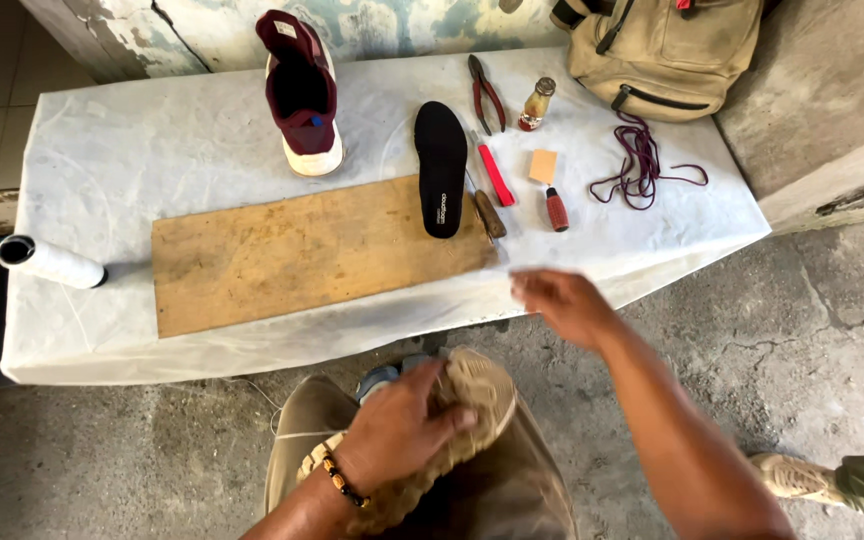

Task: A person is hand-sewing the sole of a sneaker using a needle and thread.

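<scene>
My left hand (pixel 404 422) grips a tan shoe (pixel 472 395) turned sole-up on my knee. A beaded bracelet sits on that wrist. My right hand (pixel 558 300) hovers blurred over the front edge of the white-covered table (pixel 132 150), fingers loosely curled, and I cannot tell whether it pinches anything. Nearest to it lie a black insole (pixel 441 165) on a wooden board (pixel 302 255), a brown-handled tool (pixel 490 214) and a red-handled tool (pixel 556 208).
A maroon shoe (pixel 300 90) stands at the back. Pliers (pixel 485 92), a small bottle (pixel 536 103), a red tool (pixel 496 174), an orange block (pixel 543 165) and maroon laces (pixel 640 165) lie to the right. A thread spool (pixel 47 262) sits left; a tan backpack (pixel 667 50) behind.
</scene>
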